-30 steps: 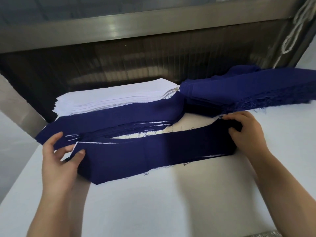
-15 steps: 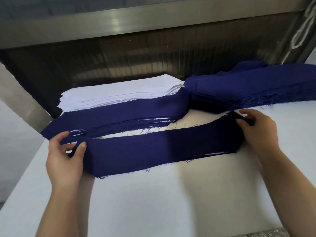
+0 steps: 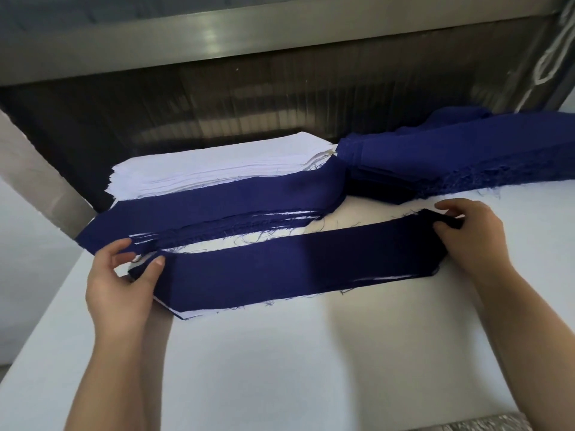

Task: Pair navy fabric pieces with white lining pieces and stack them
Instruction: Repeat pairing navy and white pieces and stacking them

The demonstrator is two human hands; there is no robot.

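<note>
I have the navy strip (image 3: 298, 265) stretched across the white table (image 3: 311, 368) in front of me. It lies on a white lining piece (image 3: 199, 314) whose edge shows along the strip's near side and left tip. The left hand (image 3: 121, 287) pinches the strip's left end, thumb on top and forefinger lifted clear. The right hand (image 3: 473, 241) has its fingers curled round the right end, bunching the cloth there. Just behind the strip lies a paired stack (image 3: 211, 213), navy on top with slivers of white between its frayed layers. Behind that sits the white lining stack (image 3: 217, 169), and just beside its right end the navy pile (image 3: 460, 154), ragged threads along its near edge.
</note>
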